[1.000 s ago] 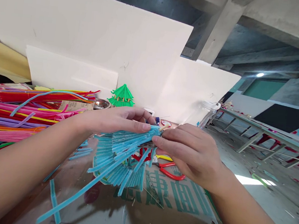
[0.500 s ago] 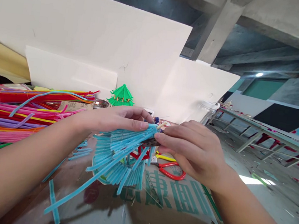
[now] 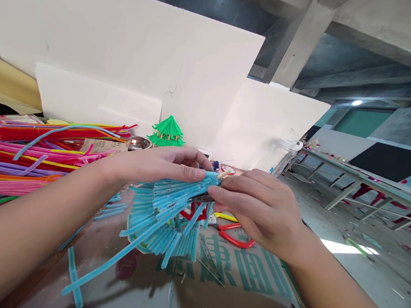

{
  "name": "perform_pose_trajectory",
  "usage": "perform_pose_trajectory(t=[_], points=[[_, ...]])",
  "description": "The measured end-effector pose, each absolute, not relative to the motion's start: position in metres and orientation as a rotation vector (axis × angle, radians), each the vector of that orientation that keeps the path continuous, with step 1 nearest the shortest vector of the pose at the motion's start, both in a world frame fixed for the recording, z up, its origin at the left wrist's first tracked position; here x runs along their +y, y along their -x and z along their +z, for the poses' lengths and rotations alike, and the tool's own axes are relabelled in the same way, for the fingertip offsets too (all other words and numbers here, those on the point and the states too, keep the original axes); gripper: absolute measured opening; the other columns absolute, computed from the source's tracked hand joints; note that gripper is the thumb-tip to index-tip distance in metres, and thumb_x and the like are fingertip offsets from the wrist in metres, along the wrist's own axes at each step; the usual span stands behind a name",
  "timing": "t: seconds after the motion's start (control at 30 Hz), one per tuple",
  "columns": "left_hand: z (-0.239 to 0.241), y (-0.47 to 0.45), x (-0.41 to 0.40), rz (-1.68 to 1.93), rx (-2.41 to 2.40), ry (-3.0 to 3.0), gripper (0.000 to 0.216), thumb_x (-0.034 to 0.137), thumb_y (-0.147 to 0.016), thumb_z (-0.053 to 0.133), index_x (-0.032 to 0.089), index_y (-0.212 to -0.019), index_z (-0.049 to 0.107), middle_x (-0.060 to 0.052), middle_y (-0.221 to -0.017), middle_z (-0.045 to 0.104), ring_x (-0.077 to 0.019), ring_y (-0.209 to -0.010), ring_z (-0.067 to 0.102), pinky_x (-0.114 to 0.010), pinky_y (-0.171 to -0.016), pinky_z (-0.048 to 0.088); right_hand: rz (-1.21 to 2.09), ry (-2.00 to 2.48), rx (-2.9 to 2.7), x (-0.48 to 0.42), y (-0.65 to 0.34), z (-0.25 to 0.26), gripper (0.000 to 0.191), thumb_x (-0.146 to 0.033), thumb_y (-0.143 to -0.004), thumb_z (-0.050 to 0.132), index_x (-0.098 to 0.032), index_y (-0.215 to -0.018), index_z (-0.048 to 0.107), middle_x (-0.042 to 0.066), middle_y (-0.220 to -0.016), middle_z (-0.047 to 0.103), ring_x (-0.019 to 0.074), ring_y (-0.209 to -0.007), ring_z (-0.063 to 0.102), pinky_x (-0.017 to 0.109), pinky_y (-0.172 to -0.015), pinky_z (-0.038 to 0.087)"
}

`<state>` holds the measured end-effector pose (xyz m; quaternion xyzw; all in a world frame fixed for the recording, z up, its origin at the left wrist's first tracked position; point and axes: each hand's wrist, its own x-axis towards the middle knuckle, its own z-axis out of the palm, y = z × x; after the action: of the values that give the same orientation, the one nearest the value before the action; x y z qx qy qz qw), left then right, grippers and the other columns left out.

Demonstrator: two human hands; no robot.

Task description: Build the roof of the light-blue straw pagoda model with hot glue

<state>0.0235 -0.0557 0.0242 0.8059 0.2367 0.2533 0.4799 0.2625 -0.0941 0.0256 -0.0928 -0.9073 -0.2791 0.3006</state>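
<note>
A tiered, pagoda-like model of blue pipe cleaners [image 3: 170, 204] is held above the table, its strips fanning outward and one long strip trailing to the lower left. My left hand [image 3: 174, 165] grips its top, thumb lying along the upper strips and fingers behind. With thumb and fingers closed, my right hand [image 3: 255, 199] pinches the model's top right edge, beside a pale stick end [image 3: 225, 173]. A dark strip shows just below these fingertips; what it is I cannot make out. Red pipe-cleaner parts [image 3: 199, 212] show inside the model.
Bundles of coloured pipe cleaners [image 3: 23, 158] lie at the left. Red-handled pliers [image 3: 236, 236] rest behind my right hand. A small green tree-shaped model [image 3: 168, 131] stands before white boards [image 3: 129, 41]. A clear jar [image 3: 283, 155] is at the back right; blue offcuts [image 3: 74, 277] lie in front.
My right hand has shifted slightly left, its fingertips closer in against the model's edge. My left hand and the model have barely moved.
</note>
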Motion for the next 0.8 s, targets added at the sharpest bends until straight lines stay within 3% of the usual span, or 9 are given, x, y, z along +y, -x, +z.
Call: perform_pose_trajectory(t=[0.3,0.5,0.8], points=[[0.022,-0.024,-0.055,0.632,0.533,-1.835,0.029,0.043,-0.087,0.060,0.025,-0.109,0.059,-0.001,-0.111,0.061,-0.0185,-0.102,0.058,-0.030,-0.086,0.046,-0.663,0.317,-2.370,-0.094,-0.266,0.029,0.022,-0.020,-0.087,0.063,-0.015,-0.108,0.061,0.009,-0.094,0.069,0.0185,-0.086,0.062,0.031,-0.071,0.048],[0.022,-0.022,-0.056,0.645,0.549,-1.798,0.024,0.039,-0.087,0.060,0.026,-0.107,0.061,0.001,-0.110,0.062,-0.0171,-0.101,0.058,-0.028,-0.085,0.045,-0.670,0.372,-2.363,-0.092,-0.276,0.033,0.027,-0.011,-0.085,0.062,-0.017,-0.112,0.061,0.008,-0.098,0.069,0.0186,-0.085,0.062,0.033,-0.073,0.048],[0.025,-0.022,-0.057,0.611,0.554,-1.832,0.025,0.041,-0.087,0.059,0.026,-0.108,0.060,0.001,-0.110,0.061,-0.0175,-0.102,0.058,-0.027,-0.083,0.046,-0.727,0.286,-2.385,-0.095,-0.267,0.031,0.016,-0.017,-0.090,0.058,-0.016,-0.105,0.061,0.008,-0.092,0.070,0.0171,-0.080,0.060,0.031,-0.068,0.044]])
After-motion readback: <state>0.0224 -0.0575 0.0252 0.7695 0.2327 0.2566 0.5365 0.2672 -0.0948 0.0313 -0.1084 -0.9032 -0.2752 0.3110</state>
